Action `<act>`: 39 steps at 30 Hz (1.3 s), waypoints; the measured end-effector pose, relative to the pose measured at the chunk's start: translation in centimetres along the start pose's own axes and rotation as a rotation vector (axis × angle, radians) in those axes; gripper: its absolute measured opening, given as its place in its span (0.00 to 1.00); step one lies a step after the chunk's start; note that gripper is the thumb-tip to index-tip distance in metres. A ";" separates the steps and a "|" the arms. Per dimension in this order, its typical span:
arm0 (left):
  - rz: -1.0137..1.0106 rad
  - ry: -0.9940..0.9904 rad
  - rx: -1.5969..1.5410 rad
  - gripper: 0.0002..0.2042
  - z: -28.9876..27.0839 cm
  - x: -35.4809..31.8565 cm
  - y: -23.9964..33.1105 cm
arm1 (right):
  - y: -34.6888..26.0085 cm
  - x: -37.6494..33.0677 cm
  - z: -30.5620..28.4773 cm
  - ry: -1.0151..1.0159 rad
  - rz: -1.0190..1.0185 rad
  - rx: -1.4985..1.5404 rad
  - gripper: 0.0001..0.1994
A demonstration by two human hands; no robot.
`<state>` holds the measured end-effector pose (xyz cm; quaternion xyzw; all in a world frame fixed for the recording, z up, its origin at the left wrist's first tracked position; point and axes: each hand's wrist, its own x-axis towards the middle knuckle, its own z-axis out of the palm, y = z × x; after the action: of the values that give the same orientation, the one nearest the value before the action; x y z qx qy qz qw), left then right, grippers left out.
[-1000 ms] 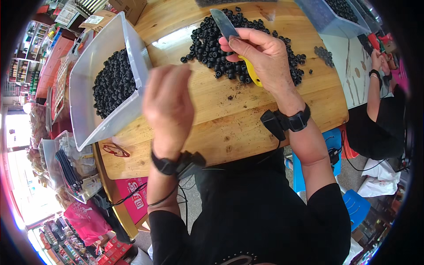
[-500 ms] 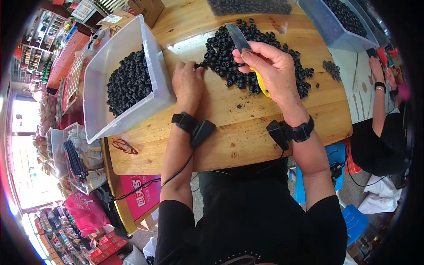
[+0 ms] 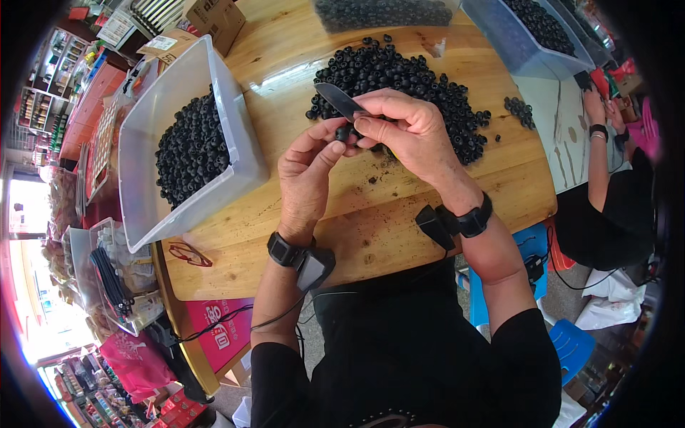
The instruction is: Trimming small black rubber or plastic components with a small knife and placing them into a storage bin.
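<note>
My left hand (image 3: 307,167) pinches one small black round piece (image 3: 344,133) between thumb and fingers. In my right hand (image 3: 410,135) is a knife (image 3: 335,98); its dark blade points up and left, and little of its yellow handle shows. Both hands meet over the wooden table, the blade just above the held piece. I cannot tell whether the blade touches it. Behind them spreads a loose pile of similar black pieces (image 3: 399,71), several showing ring-like openings. To the left a translucent plastic bin (image 3: 246,135) holds many more.
Red-framed glasses (image 3: 190,254) lie near the left front edge of the wooden table (image 3: 364,250). Another clear bin (image 3: 385,18) stands at the back, and a larger bin (image 3: 549,60) at the back right. A co-worker's arm (image 3: 598,157) is at the right, beside a blue stool (image 3: 528,250).
My left hand has lifted off the table, bringing a black piece up to the right hand. The right hand with the knife has moved left and slightly down. The view has shifted a little.
</note>
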<state>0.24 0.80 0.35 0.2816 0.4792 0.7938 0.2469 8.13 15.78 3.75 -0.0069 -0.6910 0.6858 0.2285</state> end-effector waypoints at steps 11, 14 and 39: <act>0.040 -0.050 -0.075 0.13 -0.6 0.4 -1.2 | 0.5 0.2 0.5 0.015 0.009 0.032 0.07; -0.040 -0.004 -0.194 0.13 -0.5 0.3 -1.5 | 1.2 0.2 0.7 -0.006 -0.032 -0.054 0.07; -0.023 0.033 -0.196 0.13 -0.7 0.3 -2.1 | 1.2 -0.1 0.9 -0.041 -0.068 -0.152 0.09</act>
<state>-0.14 1.41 -1.70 0.2373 0.4064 0.8386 0.2744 7.55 15.01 2.62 0.0135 -0.7453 0.6233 0.2364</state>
